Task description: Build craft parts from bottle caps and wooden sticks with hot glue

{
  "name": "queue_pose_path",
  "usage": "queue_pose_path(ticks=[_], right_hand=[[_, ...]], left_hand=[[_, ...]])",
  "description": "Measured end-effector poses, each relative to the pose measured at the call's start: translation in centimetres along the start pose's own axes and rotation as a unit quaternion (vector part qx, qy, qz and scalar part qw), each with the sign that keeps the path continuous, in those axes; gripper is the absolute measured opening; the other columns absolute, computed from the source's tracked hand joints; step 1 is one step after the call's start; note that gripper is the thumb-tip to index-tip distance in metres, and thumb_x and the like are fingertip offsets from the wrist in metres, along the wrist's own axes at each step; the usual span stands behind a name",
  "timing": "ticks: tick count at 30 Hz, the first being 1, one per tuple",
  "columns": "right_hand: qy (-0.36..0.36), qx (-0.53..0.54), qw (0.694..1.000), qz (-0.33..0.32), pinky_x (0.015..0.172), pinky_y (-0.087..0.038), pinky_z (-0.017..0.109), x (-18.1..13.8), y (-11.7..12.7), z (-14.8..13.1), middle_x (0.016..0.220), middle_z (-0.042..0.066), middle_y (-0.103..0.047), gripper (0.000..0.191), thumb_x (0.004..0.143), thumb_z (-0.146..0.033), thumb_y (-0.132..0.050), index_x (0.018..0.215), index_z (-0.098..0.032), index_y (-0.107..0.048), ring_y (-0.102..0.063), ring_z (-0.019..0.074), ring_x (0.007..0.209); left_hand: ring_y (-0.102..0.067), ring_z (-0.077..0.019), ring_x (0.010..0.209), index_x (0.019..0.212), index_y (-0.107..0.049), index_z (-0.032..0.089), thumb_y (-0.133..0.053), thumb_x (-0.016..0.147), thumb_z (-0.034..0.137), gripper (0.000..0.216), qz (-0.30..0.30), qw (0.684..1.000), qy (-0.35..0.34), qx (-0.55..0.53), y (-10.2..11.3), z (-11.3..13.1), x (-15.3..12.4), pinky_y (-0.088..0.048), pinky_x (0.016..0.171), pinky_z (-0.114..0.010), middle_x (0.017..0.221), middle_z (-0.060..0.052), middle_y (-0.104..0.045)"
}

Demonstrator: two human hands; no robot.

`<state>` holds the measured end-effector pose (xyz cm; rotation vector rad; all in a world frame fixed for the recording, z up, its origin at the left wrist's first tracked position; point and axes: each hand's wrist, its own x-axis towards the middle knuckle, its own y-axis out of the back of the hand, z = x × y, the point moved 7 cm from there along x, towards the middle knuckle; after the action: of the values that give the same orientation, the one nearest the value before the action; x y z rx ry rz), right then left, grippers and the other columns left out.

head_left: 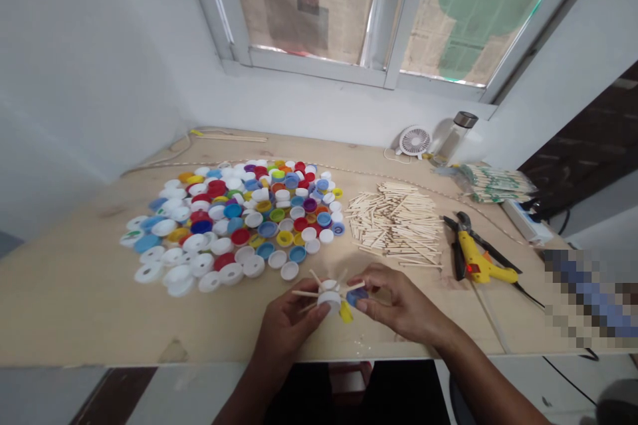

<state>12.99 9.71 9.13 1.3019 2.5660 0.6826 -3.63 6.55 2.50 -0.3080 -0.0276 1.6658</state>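
Observation:
Between my hands, near the table's front edge, is a white bottle cap (329, 301) with several thin wooden sticks (305, 293) spreading out from it like spokes. My left hand (293, 319) is closed around the white cap, thumb on its near side. A yellow cap (345, 311) sits at the end of one stick pointing toward me. My right hand (396, 302) pinches a blue bottle cap (357, 295) against the end of the stick that points right. Whether that stick is fixed in the blue cap, I cannot tell.
Loose bottle caps (239, 236) of many colours cover the table's left middle. Right of them lies a pile of short sticks (399, 222). Further right are a yellow glue gun (481, 262), black pliers (456, 249), a power strip (527, 222), bagged sticks (498, 182), a small fan (415, 141) and a bottle (454, 138).

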Motion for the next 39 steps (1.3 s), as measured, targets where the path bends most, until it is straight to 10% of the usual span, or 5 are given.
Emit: queue_pose_path(ticks=[39], right_hand=[[-0.080, 0.046, 0.995, 0.050, 0.085, -0.048, 0.035, -2.2, 0.2, 1.5, 0.102, 0.005, -0.069, 0.024, 0.083, -0.029, -0.066, 0.106, -0.022, -0.067, -0.063, 0.0213, 0.095]], left_hand=[[-0.070, -0.0278, 0.091, 0.088, -0.076, 0.021, -0.082, 0.055, 0.040, 0.038, -0.022, 0.998, 0.041, 0.039, -1.0, 0.2, -0.1, -0.056, 0.079, -0.032, 0.093, -0.006, -0.077]])
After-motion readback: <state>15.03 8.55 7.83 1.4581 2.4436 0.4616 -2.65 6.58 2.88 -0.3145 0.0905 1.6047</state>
